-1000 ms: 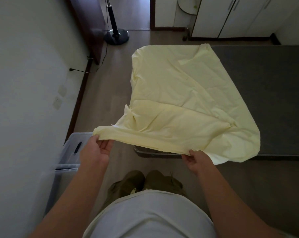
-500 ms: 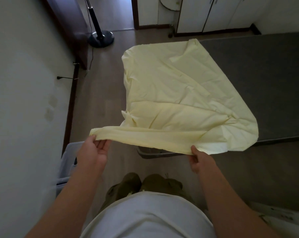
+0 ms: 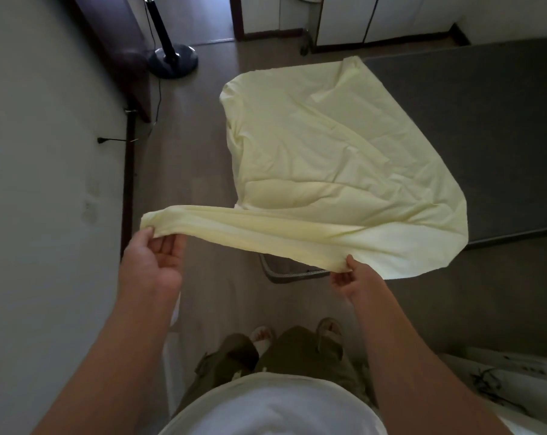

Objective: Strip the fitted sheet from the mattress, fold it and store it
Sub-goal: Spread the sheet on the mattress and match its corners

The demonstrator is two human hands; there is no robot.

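A pale yellow fitted sheet [image 3: 328, 158] lies partly folded over the near left corner of the bare dark grey mattress [image 3: 485, 136]. Its near edge is lifted off the bed and stretched between my hands. My left hand [image 3: 153, 255] pinches the left end of that edge, out over the floor. My right hand [image 3: 353, 277] pinches the edge near the mattress corner. The rest of the sheet rests wrinkled on the mattress, and a flap hangs past my right hand.
A white wall [image 3: 46, 183] runs close on my left, with a cable plug [image 3: 104, 140] sticking out. A fan stand base [image 3: 173, 61] sits on the wooden floor beyond. White cabinets [image 3: 391, 17] line the far wall. A translucent storage bin's edge [image 3: 174, 312] shows by my left arm.
My left hand has drawn the sheet's edge further left and up, stretching it tauter. The view has tilted down, so the storage bin is mostly hidden behind my arm.
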